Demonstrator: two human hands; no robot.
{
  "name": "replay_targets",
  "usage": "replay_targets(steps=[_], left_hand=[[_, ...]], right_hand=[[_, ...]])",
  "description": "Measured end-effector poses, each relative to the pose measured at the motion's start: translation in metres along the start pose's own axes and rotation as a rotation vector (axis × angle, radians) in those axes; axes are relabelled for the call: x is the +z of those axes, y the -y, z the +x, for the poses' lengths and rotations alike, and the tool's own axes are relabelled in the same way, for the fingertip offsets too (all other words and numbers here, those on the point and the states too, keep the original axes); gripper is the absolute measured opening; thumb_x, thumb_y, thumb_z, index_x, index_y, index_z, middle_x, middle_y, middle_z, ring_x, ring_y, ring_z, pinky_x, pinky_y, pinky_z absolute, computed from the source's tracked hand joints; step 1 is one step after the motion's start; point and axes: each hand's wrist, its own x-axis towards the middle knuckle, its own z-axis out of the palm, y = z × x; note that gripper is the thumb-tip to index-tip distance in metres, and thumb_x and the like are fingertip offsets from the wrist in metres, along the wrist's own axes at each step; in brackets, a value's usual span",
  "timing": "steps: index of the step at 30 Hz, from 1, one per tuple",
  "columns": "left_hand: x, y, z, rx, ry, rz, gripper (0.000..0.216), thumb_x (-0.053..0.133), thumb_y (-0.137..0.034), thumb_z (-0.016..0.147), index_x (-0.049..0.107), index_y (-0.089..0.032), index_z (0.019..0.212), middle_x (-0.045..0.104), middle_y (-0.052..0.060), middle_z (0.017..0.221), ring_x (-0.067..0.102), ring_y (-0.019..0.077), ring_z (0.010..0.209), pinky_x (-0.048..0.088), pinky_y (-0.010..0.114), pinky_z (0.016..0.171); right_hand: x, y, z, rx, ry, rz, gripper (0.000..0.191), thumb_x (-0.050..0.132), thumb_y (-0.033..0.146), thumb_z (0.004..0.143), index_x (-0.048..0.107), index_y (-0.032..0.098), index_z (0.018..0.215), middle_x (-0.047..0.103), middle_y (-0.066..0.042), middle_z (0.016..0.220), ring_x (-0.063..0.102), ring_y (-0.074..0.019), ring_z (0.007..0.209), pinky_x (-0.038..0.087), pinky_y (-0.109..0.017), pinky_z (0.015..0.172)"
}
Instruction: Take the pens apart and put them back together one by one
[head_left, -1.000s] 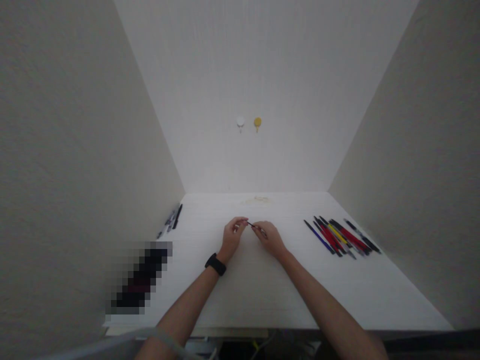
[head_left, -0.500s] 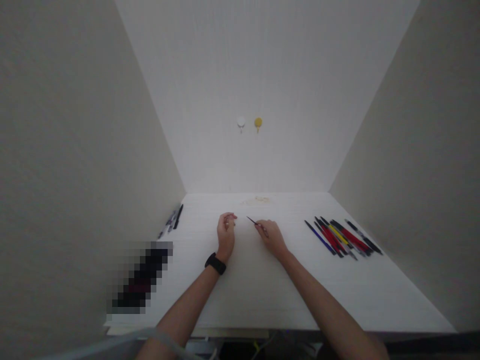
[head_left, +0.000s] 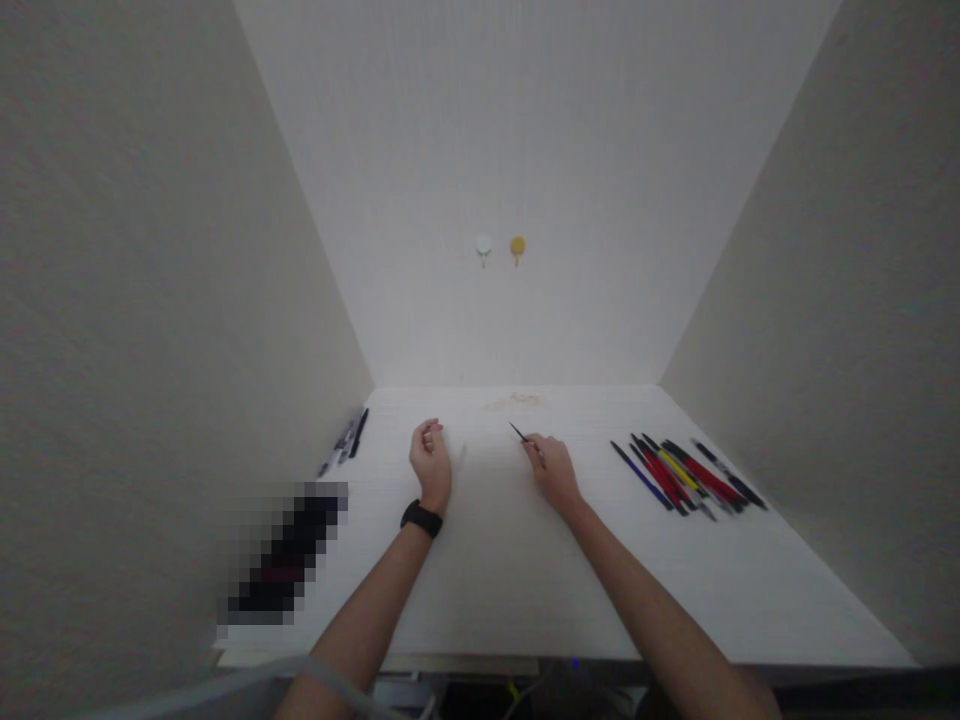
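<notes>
Over the middle of the white table, my right hand (head_left: 555, 470) pinches a thin dark pen (head_left: 517, 431); its tip points up and left, and its lower part is hidden in my fingers. My left hand (head_left: 430, 460), with a black watch (head_left: 421, 518) at the wrist, is held to the left with curled fingers. What those fingers hold, if anything, is too small to make out. A faint greyish streak (head_left: 462, 456) shows just right of my left hand; I cannot tell if it is an object or a shadow.
On the right lie several pens (head_left: 679, 470) in red, yellow, blue and black. More dark and clear pens (head_left: 358, 434) lie by the left wall, behind a blurred-out dark patch (head_left: 289, 555). Tan rubber bands (head_left: 519, 400) lie at the back. Two hooks (head_left: 517, 246) hang on the wall.
My left hand has moved left, away from my right hand. My right hand has shifted slightly right with the pen, widening the space between them.
</notes>
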Motion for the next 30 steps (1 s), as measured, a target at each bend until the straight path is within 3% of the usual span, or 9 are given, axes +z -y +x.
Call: replay_targets(steps=[3, 6, 12, 16, 22, 30], left_hand=[[-0.001, 0.001, 0.002, 0.004, 0.000, 0.012, 0.028, 0.052, -0.033, 0.086, 0.061, -0.015, 0.106, 0.062, 0.004, 0.084, 0.052, 0.0113, 0.065, 0.039, 0.023, 0.059], [0.000, 0.003, 0.001, 0.065, 0.078, 0.042, 0.032, 0.053, -0.030, 0.085, 0.055, -0.016, 0.114, 0.062, 0.003, 0.084, 0.052, 0.0119, 0.066, 0.040, 0.024, 0.062], [0.005, 0.007, -0.008, 0.423, 0.474, 0.479, 0.019, 0.054, -0.034, 0.089, 0.063, -0.020, 0.100, 0.067, 0.006, 0.088, 0.055, 0.0213, 0.082, 0.038, 0.036, 0.080], [0.010, 0.008, -0.012, 0.566, 0.670, 0.666, 0.014, 0.061, -0.031, 0.086, 0.065, -0.022, 0.096, 0.068, 0.007, 0.088, 0.055, 0.0241, 0.088, 0.033, 0.038, 0.082], [0.013, 0.008, -0.013, 0.673, 0.706, 0.861, 0.012, 0.059, -0.030, 0.088, 0.067, -0.021, 0.087, 0.064, 0.009, 0.090, 0.050, 0.0245, 0.090, 0.030, 0.038, 0.079], [0.012, 0.006, -0.014, 0.616, 0.660, 0.898, 0.014, 0.058, -0.031, 0.089, 0.068, -0.021, 0.088, 0.063, 0.010, 0.091, 0.049, 0.0258, 0.091, 0.028, 0.039, 0.078]], right_hand=[[0.001, -0.001, 0.000, 0.001, 0.006, 0.004, 0.030, 0.036, 0.034, 0.099, 0.062, 0.019, 0.101, 0.068, -0.006, 0.087, 0.057, -0.0203, 0.082, 0.035, -0.031, 0.076], [0.001, -0.001, 0.000, -0.004, 0.005, 0.005, 0.030, 0.036, 0.035, 0.099, 0.062, 0.019, 0.101, 0.068, -0.006, 0.087, 0.057, -0.0207, 0.082, 0.035, -0.031, 0.076], [0.002, -0.001, 0.003, 0.020, 0.003, -0.011, 0.029, 0.037, 0.034, 0.098, 0.062, 0.019, 0.101, 0.068, -0.006, 0.087, 0.058, -0.0211, 0.082, 0.036, -0.031, 0.075], [0.004, -0.004, 0.007, 0.062, -0.008, 0.002, 0.030, 0.036, 0.033, 0.098, 0.061, 0.019, 0.100, 0.068, -0.007, 0.086, 0.059, -0.0203, 0.082, 0.037, -0.029, 0.074], [0.011, -0.012, 0.013, 0.172, 0.038, 0.073, 0.027, 0.040, 0.033, 0.095, 0.063, 0.019, 0.096, 0.069, -0.004, 0.081, 0.060, -0.0179, 0.073, 0.038, -0.026, 0.066], [0.016, -0.014, 0.018, 0.213, 0.072, 0.027, 0.025, 0.043, 0.027, 0.092, 0.068, 0.021, 0.088, 0.071, -0.004, 0.078, 0.061, -0.0174, 0.069, 0.037, -0.025, 0.062]])
